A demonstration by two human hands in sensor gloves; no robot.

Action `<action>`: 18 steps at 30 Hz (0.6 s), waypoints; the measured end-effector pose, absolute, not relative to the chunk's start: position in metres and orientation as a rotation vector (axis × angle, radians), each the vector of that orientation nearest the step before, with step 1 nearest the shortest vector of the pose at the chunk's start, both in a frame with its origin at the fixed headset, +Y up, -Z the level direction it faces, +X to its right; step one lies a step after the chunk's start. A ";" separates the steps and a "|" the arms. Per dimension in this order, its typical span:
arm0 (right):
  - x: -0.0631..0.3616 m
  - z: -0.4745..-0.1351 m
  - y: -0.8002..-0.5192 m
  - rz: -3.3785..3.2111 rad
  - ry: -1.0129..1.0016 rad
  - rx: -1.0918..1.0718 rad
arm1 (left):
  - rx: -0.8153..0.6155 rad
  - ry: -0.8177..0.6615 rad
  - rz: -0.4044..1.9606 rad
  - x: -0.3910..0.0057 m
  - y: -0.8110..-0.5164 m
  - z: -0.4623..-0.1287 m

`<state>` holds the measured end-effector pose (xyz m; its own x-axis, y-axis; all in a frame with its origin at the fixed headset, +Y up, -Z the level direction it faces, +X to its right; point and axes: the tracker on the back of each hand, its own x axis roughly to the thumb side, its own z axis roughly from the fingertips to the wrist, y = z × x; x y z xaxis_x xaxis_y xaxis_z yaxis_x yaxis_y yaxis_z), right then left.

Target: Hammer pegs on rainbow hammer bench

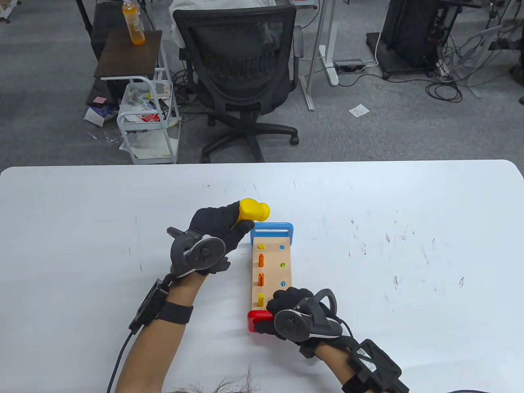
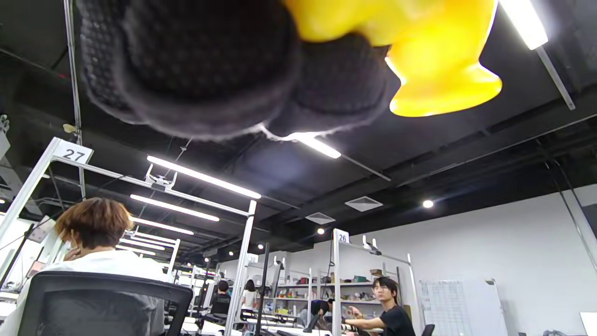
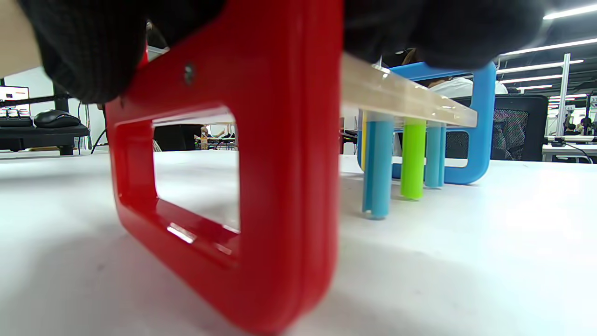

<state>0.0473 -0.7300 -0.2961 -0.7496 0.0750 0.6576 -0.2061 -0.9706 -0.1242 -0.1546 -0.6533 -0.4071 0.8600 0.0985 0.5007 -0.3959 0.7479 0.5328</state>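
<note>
Left hand (image 1: pixel 217 233) gripping yellow plastic hammer (image 1: pixel 254 211); right hand (image 1: pixel 292 311) pressing down on bench (image 1: pixel 272 270).
Hammer head is hovering beyond the left fingers, beside the bench's blue end (image 1: pixel 272 231). Right fingers are curling over the glossy red end (image 3: pixel 261 186). Only the right wrist view is showing the cylindrical blue and green pegs (image 3: pixel 413 158) hanging under the wooden plank.

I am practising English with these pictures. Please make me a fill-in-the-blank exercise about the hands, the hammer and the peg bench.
1. The left hand holds a hammer whose colour is ____.
2. The right hand rests on the bench at its ____ end piece.
3. The end piece farthest from the person is ____.
4. In the table view, the pegs that stand high above the board are in its ____ row.

Missing words: yellow; red; blue; left
</note>
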 end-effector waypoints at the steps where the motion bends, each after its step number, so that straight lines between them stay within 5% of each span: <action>1: 0.047 -0.296 -0.730 2.790 -0.283 1.037 | 0.632 -0.477 0.252 -0.152 -0.666 -0.412; 4: 0.047 -0.296 -0.730 2.790 -0.284 1.035 | 0.243 -0.552 -0.130 -0.134 -0.739 -0.438; 5: 0.047 -0.296 -0.730 2.790 -0.285 1.034 | 0.400 -0.455 0.015 -0.149 -0.738 -0.437; 7: 0.047 -0.296 -0.730 2.784 -0.287 1.035 | 0.264 -0.524 0.126 -0.147 -0.722 -0.443; 10: 0.047 -0.297 -0.730 2.780 -0.284 1.036 | 0.560 -0.502 0.137 -0.155 -0.682 -0.427; 15: 0.048 -0.297 -0.730 2.779 -0.283 1.037 | 0.772 -0.495 0.287 -0.166 -0.627 -0.400; 18: 0.048 -0.297 -0.730 2.780 -0.283 1.037 | 0.792 -0.510 0.350 -0.167 -0.624 -0.395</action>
<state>0.0477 -0.7302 -0.2965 -0.7465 0.0842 0.6601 -0.2155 -0.9691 -0.1201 -0.1669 -0.6243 -0.3946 0.8242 0.1085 0.5558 -0.4796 0.6557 0.5831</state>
